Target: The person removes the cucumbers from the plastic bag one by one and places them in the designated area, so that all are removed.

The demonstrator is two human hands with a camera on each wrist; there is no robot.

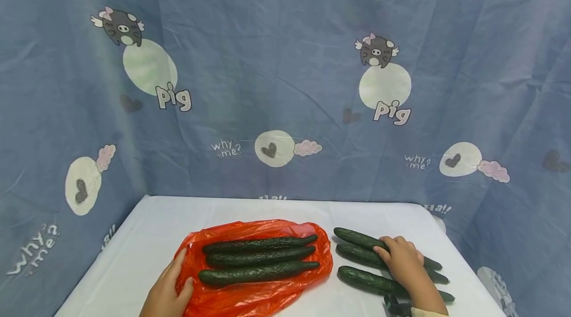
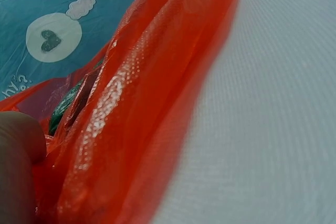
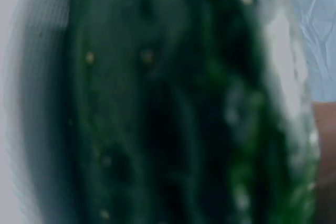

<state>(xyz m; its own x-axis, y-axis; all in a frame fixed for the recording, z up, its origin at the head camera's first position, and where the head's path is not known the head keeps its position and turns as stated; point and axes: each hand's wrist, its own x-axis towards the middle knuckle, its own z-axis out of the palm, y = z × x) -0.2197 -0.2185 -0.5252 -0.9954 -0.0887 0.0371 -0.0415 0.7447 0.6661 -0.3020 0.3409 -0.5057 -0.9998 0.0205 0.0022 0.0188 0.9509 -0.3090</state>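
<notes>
Three dark green cucumbers [image 1: 258,273] lie side by side on a spread red plastic bag [image 1: 250,297]. At the bag's left edge is my left hand [image 1: 167,287], thumb and fingers apart, touching the plastic; the left wrist view shows part of this hand [image 2: 20,166] against the red bag [image 2: 136,98]. To the right of the bag lie three more cucumbers. My right hand [image 1: 403,262] is over the farthest one [image 1: 357,238], its thumb and fingers curled round it. A cucumber [image 3: 184,103] fills most of the right wrist view, blurred; which one, I cannot tell.
The middle cucumber [image 1: 359,256] and the nearest cucumber [image 1: 370,281] of the right group lie close under my right hand and wrist. A white cloth [image 1: 116,267] covers the table, and a blue printed curtain [image 1: 285,84] hangs behind and at both sides.
</notes>
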